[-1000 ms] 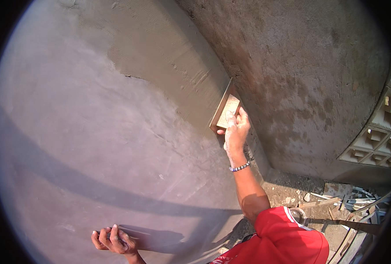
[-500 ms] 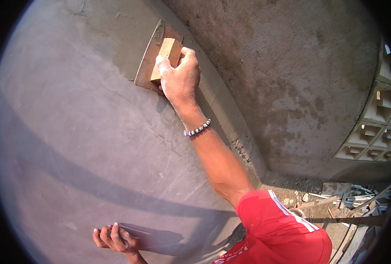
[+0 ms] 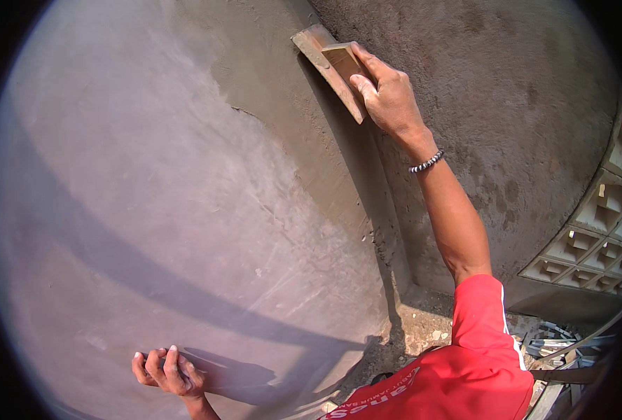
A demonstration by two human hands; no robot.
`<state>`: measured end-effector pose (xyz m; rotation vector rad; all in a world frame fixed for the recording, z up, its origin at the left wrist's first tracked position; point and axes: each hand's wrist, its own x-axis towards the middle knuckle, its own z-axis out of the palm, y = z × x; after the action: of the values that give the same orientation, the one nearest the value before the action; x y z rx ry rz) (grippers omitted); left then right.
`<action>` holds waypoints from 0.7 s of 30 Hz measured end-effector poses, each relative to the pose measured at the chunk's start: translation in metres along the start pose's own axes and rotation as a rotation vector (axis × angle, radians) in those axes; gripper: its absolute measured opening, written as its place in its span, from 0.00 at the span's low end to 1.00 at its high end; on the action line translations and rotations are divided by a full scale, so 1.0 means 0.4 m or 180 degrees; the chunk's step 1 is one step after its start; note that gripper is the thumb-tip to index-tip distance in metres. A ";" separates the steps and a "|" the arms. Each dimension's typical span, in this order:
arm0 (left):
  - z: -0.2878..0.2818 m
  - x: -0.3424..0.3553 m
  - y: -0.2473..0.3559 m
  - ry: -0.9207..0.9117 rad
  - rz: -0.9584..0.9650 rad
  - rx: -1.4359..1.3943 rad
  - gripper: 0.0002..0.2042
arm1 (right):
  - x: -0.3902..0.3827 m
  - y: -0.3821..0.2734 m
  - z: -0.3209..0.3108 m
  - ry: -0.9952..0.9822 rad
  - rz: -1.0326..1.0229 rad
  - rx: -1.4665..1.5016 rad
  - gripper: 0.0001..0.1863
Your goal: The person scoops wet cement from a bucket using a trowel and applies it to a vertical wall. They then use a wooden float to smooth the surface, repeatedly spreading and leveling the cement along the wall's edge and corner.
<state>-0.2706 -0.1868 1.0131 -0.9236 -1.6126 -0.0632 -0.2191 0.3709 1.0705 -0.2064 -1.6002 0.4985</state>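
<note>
My right hand [image 3: 395, 101] is closed around the handle of a wooden plastering float [image 3: 333, 80]. It is reached out high, near the corner where two walls meet. The float is tilted, its long edge toward me; whether its face touches the plaster cannot be told. Beside it runs a darker, damp-looking strip of plaster [image 3: 272, 126], bordering the paler smooth wall [image 3: 157, 182]. At lower left, my left hand [image 3: 171, 371] is held by the pale wall with its fingers curled in. Its palm is hidden, so anything in it cannot be made out.
A rough brown wall [image 3: 479, 126] rises on the right, with pale openwork vent blocks [image 3: 591, 231] set in it. Rubble [image 3: 423, 329] lies at the foot of the corner. Scrap strips and sticks [image 3: 556, 343] are piled at lower right.
My right hand has moved right with the float, from the damp strip toward the corner, and the float has turned and tilted. My left hand has shifted slightly left.
</note>
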 end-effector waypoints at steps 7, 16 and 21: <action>-0.010 -0.010 -0.004 -0.0079 -0.0003 0.0025 0.09 | -0.444 0.126 0.014 -0.0144 0.0671 -0.0048 0.31; -0.014 0.005 -0.001 -0.0135 0.0110 0.0047 0.08 | -0.931 0.299 0.000 -0.0373 0.1632 -0.0002 0.29; -0.021 0.005 0.004 -0.0205 0.0075 0.0164 0.09 | -1.083 0.305 -0.053 -0.0682 0.2304 -0.0313 0.27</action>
<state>-0.2627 -0.1891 1.0164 -0.9125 -1.6548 0.0246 -0.1745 0.2999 0.6280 -0.8465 -1.7361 1.0215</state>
